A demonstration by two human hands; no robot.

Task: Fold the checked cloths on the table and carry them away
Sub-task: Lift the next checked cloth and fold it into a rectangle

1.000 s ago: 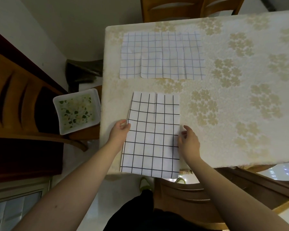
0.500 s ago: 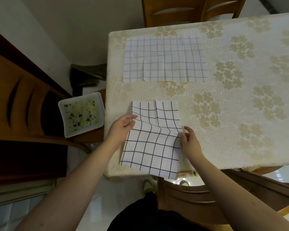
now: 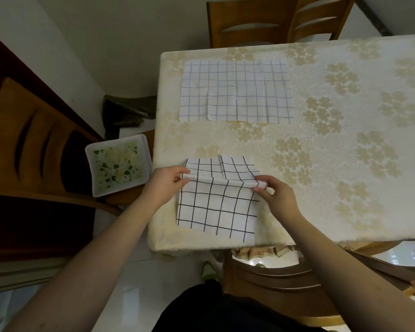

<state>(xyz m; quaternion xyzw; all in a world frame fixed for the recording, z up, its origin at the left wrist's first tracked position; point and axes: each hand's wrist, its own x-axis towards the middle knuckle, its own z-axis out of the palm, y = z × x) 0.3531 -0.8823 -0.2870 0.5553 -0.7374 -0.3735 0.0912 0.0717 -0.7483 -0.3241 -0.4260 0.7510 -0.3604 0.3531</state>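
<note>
- Head view: the table [image 3: 321, 164] carries a cream tablecloth with a floral pattern.
- The black-checked cloth [image 3: 216, 207] lies at the near left corner of the table, its near edge close to the table edge.
- The left hand [image 3: 163, 185] pinches the left side of this cloth between thumb and curled fingers, raising a fold.
- The right hand [image 3: 276, 195] pinches the right side of the same cloth at the same height; the fingers are curled round the raised fold.
- The fold runs straight between the two hands and stands off the table; the far part of the cloth lies behind it, the near part lies flat.
- The blue-checked cloth [image 3: 235, 92] lies spread flat at the far left of the table, well apart from the black-checked cloth.
- A white tray [image 3: 118, 164] with green-flecked contents rests on a wooden chair [image 3: 34, 144] to the left of the table.
- A second wooden chair [image 3: 273, 20] stands at the far side.
</note>
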